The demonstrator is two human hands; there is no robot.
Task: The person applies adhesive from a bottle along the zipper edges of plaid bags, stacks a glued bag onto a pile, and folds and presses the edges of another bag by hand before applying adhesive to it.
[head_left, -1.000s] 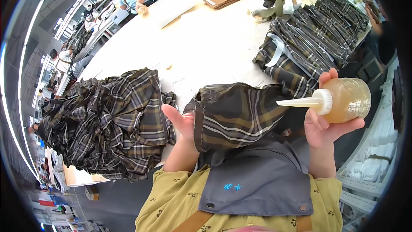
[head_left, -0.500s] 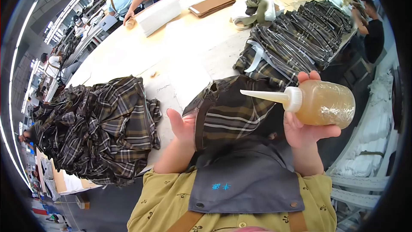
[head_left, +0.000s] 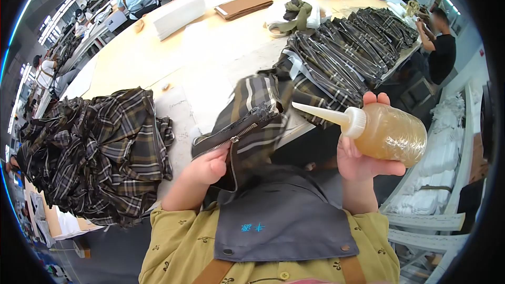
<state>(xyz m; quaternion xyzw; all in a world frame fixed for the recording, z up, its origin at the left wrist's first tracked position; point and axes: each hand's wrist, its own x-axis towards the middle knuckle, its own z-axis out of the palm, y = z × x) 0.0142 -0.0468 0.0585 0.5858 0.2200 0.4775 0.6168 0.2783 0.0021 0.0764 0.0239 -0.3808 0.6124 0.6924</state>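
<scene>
My right hand (head_left: 357, 163) is wrapped round a squeeze bottle (head_left: 392, 134) of amber liquid. The bottle lies on its side, its long pale nozzle pointing left. In my left hand (head_left: 209, 168) is a dark plaid garment piece (head_left: 258, 92), held near its zipper (head_left: 235, 141). The zipper is partly undone, and my fingers are partly hidden behind the fabric. The nozzle tip is close to the right side of this piece, with a small gap showing.
A heap of plaid garments (head_left: 100, 152) lies on the left of the table (head_left: 126, 79). A row of folded plaid pieces (head_left: 352, 47) lies at the right. Brown panels (head_left: 244, 6) and a white block (head_left: 179, 14) are farther back. People work around the table.
My left hand has closed on the garment piece and lifted it, turning the zipper into view. The bottle stays in my right hand, slightly more tilted. The whole view has shifted a little.
</scene>
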